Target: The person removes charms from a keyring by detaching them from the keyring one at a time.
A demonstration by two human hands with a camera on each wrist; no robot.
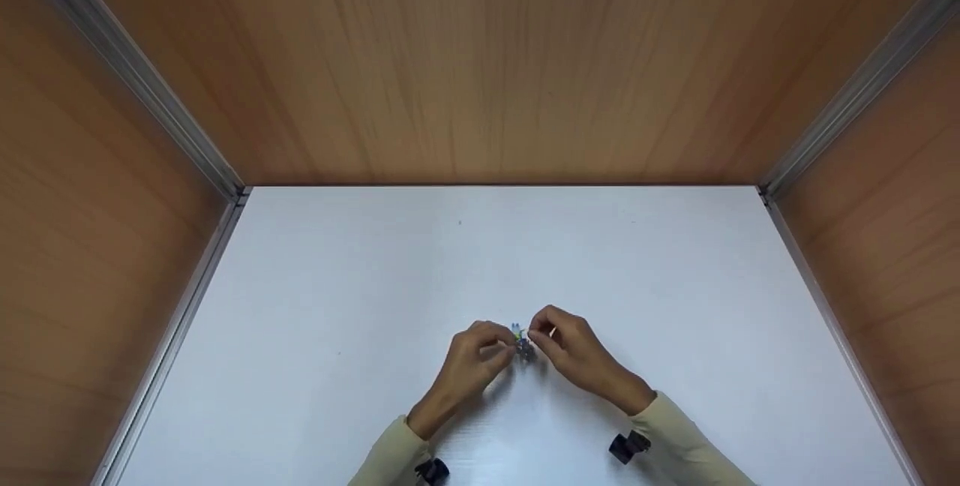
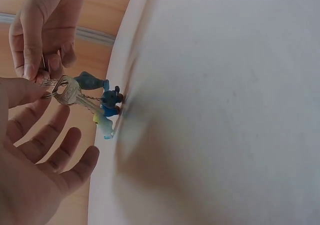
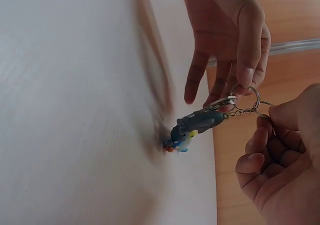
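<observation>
The left hand [image 1: 469, 362] had its grip pinched on the key ring [image 3: 247, 97] — thumb and forefinger closed on the wire loop, the other fingers hanging loose and spread, as the left wrist view showed. From that ring hung a silver key [image 2: 67, 91] and a short chain, and on the chain a small blue-grey figure charm [image 3: 192, 126] with a yellow and orange patch near its lower end. In the head view the whole bunch sat between the two hands at about 6 o'clock on the white desk [image 1: 675, 283], near the front edge, with the charm's tip touching or just above the surface; which of the two could not be told. At 3 o'clock of the bunch, the right hand [image 1: 574, 351] pinched the far side of the same ring, its fingers curled in, the fingertips [image 3: 280, 117] set on the wire next to the chain link.

To work a ring like this well, one hand would, I judge, best hold the loop steady while the other did the fine turning — both pulling at once would only twist it. Keeping the charm resting low would stop it swinging. Wooden walls [image 1: 480, 58] stood round the desk at 9, 12 and 3 o'clock.
</observation>
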